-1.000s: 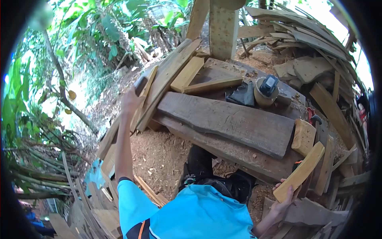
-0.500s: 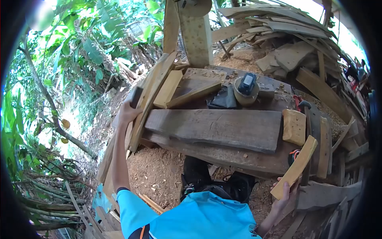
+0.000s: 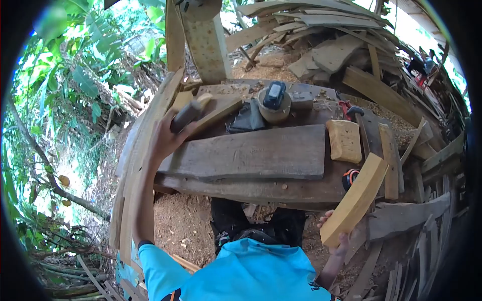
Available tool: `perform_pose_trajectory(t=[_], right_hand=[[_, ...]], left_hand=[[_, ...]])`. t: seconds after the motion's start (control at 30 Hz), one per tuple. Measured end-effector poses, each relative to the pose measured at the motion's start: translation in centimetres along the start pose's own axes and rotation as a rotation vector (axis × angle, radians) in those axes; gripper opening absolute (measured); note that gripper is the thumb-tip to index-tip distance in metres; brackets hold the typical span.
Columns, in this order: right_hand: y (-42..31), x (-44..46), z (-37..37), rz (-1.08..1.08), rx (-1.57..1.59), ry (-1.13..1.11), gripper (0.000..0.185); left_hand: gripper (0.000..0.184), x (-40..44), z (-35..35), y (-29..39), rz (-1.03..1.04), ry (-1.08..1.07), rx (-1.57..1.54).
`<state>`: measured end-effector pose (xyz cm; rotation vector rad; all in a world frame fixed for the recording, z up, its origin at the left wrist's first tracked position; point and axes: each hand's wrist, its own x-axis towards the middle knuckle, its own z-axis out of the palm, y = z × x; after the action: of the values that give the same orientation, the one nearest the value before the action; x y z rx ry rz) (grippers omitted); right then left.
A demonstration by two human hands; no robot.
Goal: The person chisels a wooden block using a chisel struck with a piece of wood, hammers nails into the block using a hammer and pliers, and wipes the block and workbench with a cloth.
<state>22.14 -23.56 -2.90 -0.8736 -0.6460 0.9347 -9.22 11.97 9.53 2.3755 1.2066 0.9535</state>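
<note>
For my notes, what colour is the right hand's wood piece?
The wood piece is yellowish tan, in the head view.

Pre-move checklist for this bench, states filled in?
1. Right hand gripping the yellow wood piece: ok, held near its lower end.
2. Left hand gripping the dark block: ok.
3. At least one hand free: not ok, both are holding something.
4. Dark plank lying on the bench: ok.
5. Dark plank fixed to the bench: cannot tell.
6. Tape measure well apart from the wood piece: not ok, close beside it in view.
</note>
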Motion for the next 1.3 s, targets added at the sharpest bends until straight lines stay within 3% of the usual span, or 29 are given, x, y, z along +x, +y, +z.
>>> perform_pose_trajectory(t=[0.07,0.13,0.2,0.33,0.43,0.57,0.7,0.8,0.9,0.97,1.0,1.03,1.13,1.17,1.23,1.27,1.3], right_hand=[[0.7,0.6,0.3,0.065,0.003,-0.024,0.067],[1.8,1.0,0.4,0.049,-0.013,0.046,0.065],[2.6,1.4,1.8,0.030,0.128,0.047,0.063],[3.6,0.8,4.5,0.122,0.192,0.037,0.066],[4.1,-0.3,4.9,0.190,0.195,0.059,0.068],[4.3,-1.3,4.2,0.166,0.169,0.106,0.070],[4.1,-1.2,2.7,0.181,0.055,0.154,0.076],[2.3,-0.5,1.4,0.263,-0.198,0.214,0.087],[-2.8,1.0,-0.4,-0.037,-0.360,0.281,0.081],[-8.1,2.8,2.3,-0.267,0.219,0.423,0.071],[-10.3,3.9,3.1,-0.419,0.325,0.450,0.067],[-12.7,5.1,0.1,-0.608,-0.065,0.317,0.067],[-10.8,8.3,0.3,-0.591,-0.116,0.186,0.068],[-9.9,7.9,1.8,-0.432,-0.682,0.094,0.072],[-9.1,4.3,3.1,-0.039,-0.832,0.021,0.078],[-9.5,3.3,2.8,0.114,-0.434,0.008,0.079],[-9.5,3.5,2.1,0.030,-0.200,0.050,0.080]], left_hand=[[0.042,0.9,1.3,3.1,0.209,0.135,-0.140],[0.040,1.8,1.1,7.9,0.075,-0.104,-0.463],[0.038,3.7,4.4,7.8,0.109,-0.247,-0.721],[0.033,4.4,10.5,11.1,0.131,-0.334,-0.822],[0.032,4.7,14.0,12.1,0.462,-0.284,-0.572],[0.032,3.3,17.3,12.9,0.294,-0.331,-0.790],[0.028,2.4,17.9,13.8,0.324,-0.392,-0.707],[0.029,1.9,19.2,13.9,0.429,-0.349,-0.621],[0.031,2.1,19.5,14.2,0.414,-0.370,-0.633],[0.030,2.0,18.9,14.3,0.390,-0.393,-0.643],[0.030,2.0,18.5,14.4,0.372,-0.411,-0.636],[0.030,2.0,18.2,14.4,0.353,-0.426,-0.630],[0.030,1.9,18.5,14.3,0.355,-0.418,-0.612],[0.030,2.2,18.2,14.2,0.365,-0.419,-0.572],[0.029,0.9,18.4,13.6,0.418,-0.445,-0.536],[0.029,0.5,19.2,12.6,0.472,-0.421,-0.535],[0.029,1.4,19.5,11.8,0.527,-0.368,-0.520]])
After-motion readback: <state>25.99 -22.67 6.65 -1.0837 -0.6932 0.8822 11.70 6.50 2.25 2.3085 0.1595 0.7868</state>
